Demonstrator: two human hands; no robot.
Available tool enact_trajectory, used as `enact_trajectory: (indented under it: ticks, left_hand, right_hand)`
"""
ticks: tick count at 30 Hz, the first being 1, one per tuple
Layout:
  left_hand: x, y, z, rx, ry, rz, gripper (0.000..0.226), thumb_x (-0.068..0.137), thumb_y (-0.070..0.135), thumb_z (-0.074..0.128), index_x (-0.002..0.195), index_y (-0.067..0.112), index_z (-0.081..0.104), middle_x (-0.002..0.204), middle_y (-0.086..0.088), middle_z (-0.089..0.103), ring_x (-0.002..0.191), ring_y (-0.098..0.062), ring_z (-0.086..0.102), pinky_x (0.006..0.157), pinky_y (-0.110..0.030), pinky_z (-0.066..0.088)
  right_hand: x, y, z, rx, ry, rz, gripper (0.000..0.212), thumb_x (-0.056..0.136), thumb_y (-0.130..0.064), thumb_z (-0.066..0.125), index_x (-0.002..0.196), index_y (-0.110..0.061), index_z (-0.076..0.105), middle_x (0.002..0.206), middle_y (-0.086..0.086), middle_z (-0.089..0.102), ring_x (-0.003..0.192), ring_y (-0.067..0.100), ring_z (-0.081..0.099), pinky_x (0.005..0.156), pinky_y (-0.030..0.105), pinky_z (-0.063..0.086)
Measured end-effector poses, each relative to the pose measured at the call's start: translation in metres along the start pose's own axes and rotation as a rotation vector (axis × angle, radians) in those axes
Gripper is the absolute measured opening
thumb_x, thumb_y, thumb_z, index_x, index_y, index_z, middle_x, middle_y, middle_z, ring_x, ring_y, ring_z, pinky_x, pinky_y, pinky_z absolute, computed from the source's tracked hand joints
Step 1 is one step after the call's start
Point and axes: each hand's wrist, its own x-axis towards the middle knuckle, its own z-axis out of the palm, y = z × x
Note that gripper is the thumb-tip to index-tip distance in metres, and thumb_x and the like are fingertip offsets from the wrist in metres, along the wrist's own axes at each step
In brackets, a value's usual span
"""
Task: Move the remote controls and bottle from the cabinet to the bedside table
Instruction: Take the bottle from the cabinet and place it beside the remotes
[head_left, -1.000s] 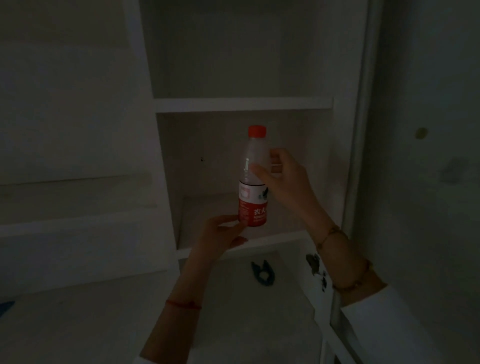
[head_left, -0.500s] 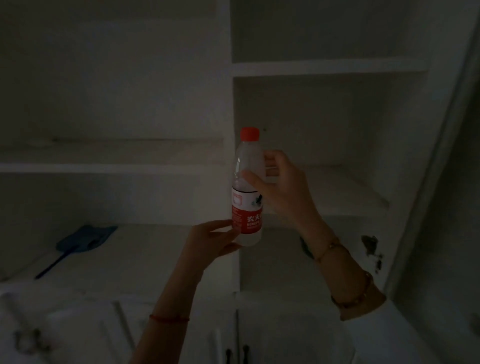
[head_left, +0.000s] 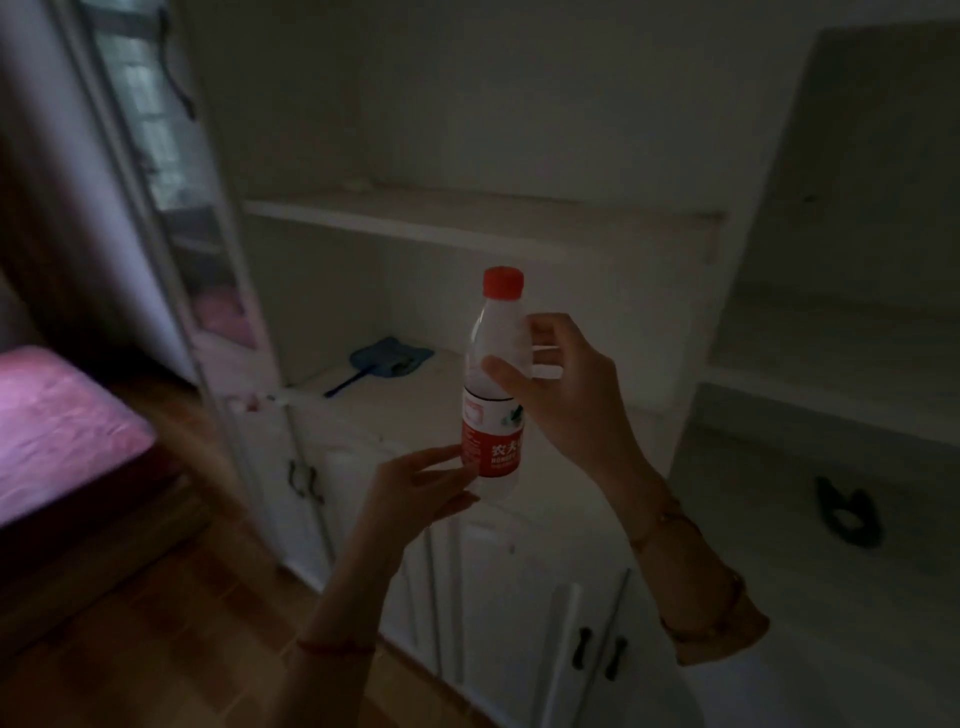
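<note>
A clear plastic bottle (head_left: 493, 384) with a red cap and a red label stands upright in the air in front of the white cabinet (head_left: 467, 223). My right hand (head_left: 566, 395) grips its upper body from the right, thumb across the front. Below it, my left hand (head_left: 421, 488) touches the bottle's base with its fingertips. No remote controls or bedside table are in view.
A blue fly swatter (head_left: 384, 364) lies on the cabinet's counter at left. A dark clip-like object (head_left: 847, 512) lies on the lower right shelf. Cabinet doors with dark handles (head_left: 597, 649) are below. A pink bed (head_left: 57, 426) and wooden floor (head_left: 156, 613) are at left.
The view has swung left: the cabinet shelves slid right and the bed, floor and a mirrored door came into sight. Both hands kept the bottle upright in the same hold.
</note>
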Motion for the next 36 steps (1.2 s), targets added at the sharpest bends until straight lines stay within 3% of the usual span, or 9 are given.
enact_trajectory:
  ticks: [9,18,25,28,31,34,36]
  left_hand:
    - [-0.028,-0.030,-0.134,-0.117,0.271,-0.010,0.040,0.081,0.005,0.071,0.120,0.004,0.062,0.093,-0.014,0.075,0.082,-0.024,0.073,0.070,-0.025,0.061]
    - [-0.067,-0.064,-0.288,-0.119,0.519,-0.017,0.042,0.080,0.011,0.073,0.120,0.007,0.063,0.102,-0.010,0.074,0.089,-0.021,0.073,0.077,-0.028,0.060]
    - [-0.107,-0.089,-0.382,-0.151,0.692,-0.062,0.048,0.076,0.018,0.074,0.122,0.011,0.063,0.102,-0.006,0.073,0.092,-0.019,0.072,0.081,-0.030,0.058]
    - [-0.124,-0.100,-0.416,-0.190,0.759,-0.086,0.056,0.070,0.023,0.076,0.124,0.011,0.063,0.106,-0.009,0.073,0.094,-0.020,0.072,0.083,-0.031,0.057]
    - [-0.138,-0.106,-0.446,-0.234,0.836,-0.099,0.047,0.077,0.013,0.073,0.123,0.009,0.062,0.106,-0.013,0.071,0.095,-0.024,0.071,0.081,-0.030,0.059]
    - [-0.151,-0.111,-0.477,-0.275,0.926,-0.095,0.046,0.079,0.008,0.072,0.123,0.007,0.060,0.104,-0.013,0.071,0.094,-0.024,0.071,0.074,-0.024,0.060]
    - [-0.157,-0.116,-0.500,-0.276,0.981,-0.105,0.048,0.079,0.012,0.073,0.124,0.008,0.059,0.106,-0.011,0.070,0.095,-0.022,0.071,0.073,-0.023,0.059]
  right_hand:
    - [-0.005,-0.026,0.146,0.173,-0.257,-0.007,0.053,0.077,-0.035,0.074,0.120,-0.014,0.053,0.115,-0.003,0.063,0.092,-0.005,0.059,0.066,0.001,0.046]
    - [-0.028,-0.073,0.317,0.298,-0.491,0.002,0.053,0.077,-0.035,0.075,0.120,-0.015,0.053,0.116,-0.004,0.064,0.094,-0.008,0.059,0.069,0.004,0.049]
    - [-0.055,-0.114,0.425,0.339,-0.655,-0.058,0.049,0.074,-0.041,0.074,0.114,-0.023,0.052,0.106,-0.016,0.061,0.084,-0.017,0.058,0.068,0.005,0.050]
    - [-0.066,-0.128,0.468,0.362,-0.732,-0.082,0.055,0.072,-0.046,0.074,0.117,-0.022,0.052,0.113,-0.010,0.064,0.091,-0.007,0.063,0.072,0.013,0.054]
    - [-0.076,-0.143,0.510,0.389,-0.827,-0.109,0.057,0.073,-0.046,0.074,0.120,-0.022,0.051,0.115,-0.008,0.066,0.094,0.000,0.065,0.074,0.018,0.057]
    - [-0.086,-0.161,0.553,0.420,-0.891,-0.151,0.054,0.073,-0.043,0.075,0.116,-0.021,0.052,0.107,-0.013,0.063,0.087,-0.010,0.062,0.067,0.008,0.053]
    - [-0.091,-0.172,0.583,0.452,-0.949,-0.166,0.053,0.074,-0.041,0.076,0.117,-0.021,0.053,0.107,-0.012,0.063,0.088,-0.008,0.062,0.065,0.006,0.050]
